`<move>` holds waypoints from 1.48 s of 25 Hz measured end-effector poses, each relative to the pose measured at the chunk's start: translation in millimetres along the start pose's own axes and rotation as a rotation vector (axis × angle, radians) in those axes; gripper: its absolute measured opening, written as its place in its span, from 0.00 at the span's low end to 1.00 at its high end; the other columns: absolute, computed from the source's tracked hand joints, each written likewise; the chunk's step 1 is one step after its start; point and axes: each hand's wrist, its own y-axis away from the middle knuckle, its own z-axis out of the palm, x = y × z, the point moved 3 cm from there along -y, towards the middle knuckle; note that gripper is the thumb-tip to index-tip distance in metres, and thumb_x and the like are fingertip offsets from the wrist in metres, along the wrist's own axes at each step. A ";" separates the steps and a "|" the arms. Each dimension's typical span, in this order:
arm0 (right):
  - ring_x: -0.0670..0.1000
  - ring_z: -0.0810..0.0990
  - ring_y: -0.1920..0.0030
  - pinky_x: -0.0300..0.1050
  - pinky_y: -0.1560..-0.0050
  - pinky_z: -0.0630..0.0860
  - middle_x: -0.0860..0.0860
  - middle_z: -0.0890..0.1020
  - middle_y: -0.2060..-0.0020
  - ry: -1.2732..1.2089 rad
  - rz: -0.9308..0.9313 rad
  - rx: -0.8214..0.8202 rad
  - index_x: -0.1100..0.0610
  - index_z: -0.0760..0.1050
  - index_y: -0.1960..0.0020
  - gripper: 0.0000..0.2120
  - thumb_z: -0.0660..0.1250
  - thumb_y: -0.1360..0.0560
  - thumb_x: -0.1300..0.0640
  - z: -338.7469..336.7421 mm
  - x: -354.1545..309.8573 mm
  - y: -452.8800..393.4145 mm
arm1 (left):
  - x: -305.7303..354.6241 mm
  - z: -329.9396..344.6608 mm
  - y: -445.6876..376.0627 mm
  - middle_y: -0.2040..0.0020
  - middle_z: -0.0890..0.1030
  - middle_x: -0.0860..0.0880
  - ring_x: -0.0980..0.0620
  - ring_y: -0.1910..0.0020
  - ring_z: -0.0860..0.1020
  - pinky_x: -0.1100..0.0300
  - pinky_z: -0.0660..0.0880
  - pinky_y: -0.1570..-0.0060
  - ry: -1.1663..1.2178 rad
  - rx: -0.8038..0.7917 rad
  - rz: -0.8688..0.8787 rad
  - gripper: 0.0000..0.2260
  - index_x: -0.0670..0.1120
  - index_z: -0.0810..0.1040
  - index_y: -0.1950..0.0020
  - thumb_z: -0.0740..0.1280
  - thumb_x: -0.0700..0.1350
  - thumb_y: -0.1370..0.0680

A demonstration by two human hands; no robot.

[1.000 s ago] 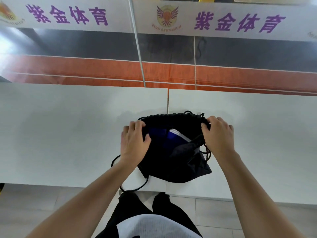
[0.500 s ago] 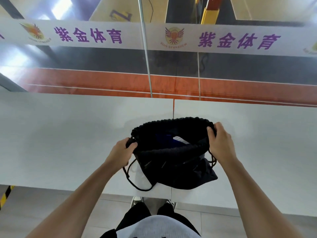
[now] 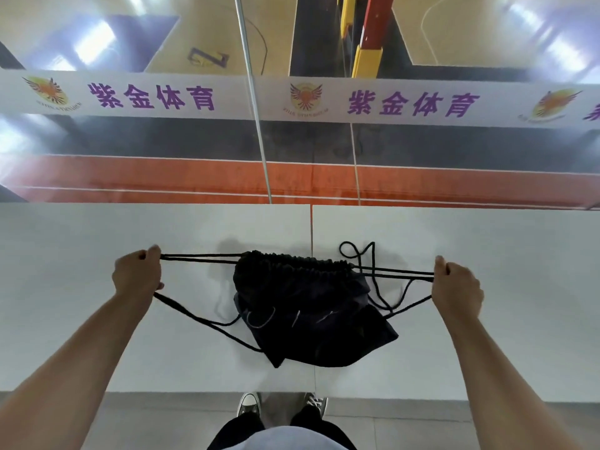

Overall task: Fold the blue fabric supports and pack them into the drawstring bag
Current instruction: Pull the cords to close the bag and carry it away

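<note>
Drawstring bag cinched shut between our two fists.

We see the black drawstring bag [image 3: 311,306] lying on the white table [image 3: 97,238], straddling the seam between its two panels, its mouth gathered tight into a puckered ridge at the far edge. Our left hand [image 3: 138,274] is closed in a fist around the left cords [image 3: 201,258], which run taut to the bag's mouth; our right hand [image 3: 456,289] is likewise clenched on the right cords [image 3: 394,272], stretched the opposite way. Slack loops trail beside the bag on both sides. The blue fabric supports are not visible from here.
</note>
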 end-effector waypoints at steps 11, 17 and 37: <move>0.55 0.76 0.61 0.53 0.59 0.74 0.49 0.75 0.65 -0.046 -0.391 -0.400 0.52 0.67 0.61 0.19 0.51 0.16 0.45 57.3 -96.2 62.6 | 57.4 114.2 99.5 0.68 0.73 0.49 0.48 0.68 0.71 0.52 0.67 0.66 -0.445 -0.352 0.691 0.18 0.45 0.67 0.61 0.53 0.53 0.15; 0.52 0.76 0.64 0.49 0.60 0.70 0.47 0.77 0.68 -0.257 -0.340 -0.213 0.54 0.70 0.59 0.17 0.58 0.18 0.44 26.3 -101.1 28.4 | 73.9 75.5 88.4 0.74 0.60 0.51 0.52 0.73 0.59 0.55 0.62 0.70 -0.275 -0.224 0.691 0.24 0.45 0.58 0.69 0.61 0.54 0.18; 0.51 0.75 0.34 0.56 0.34 0.73 0.44 0.75 0.33 -0.305 -0.358 -0.438 0.43 0.65 0.30 0.22 0.59 0.22 0.38 56.1 -102.5 44.9 | 39.3 130.1 101.5 0.31 0.69 0.46 0.42 0.36 0.70 0.50 0.69 0.36 -0.452 -0.355 0.535 0.17 0.49 0.69 0.29 0.60 0.44 0.19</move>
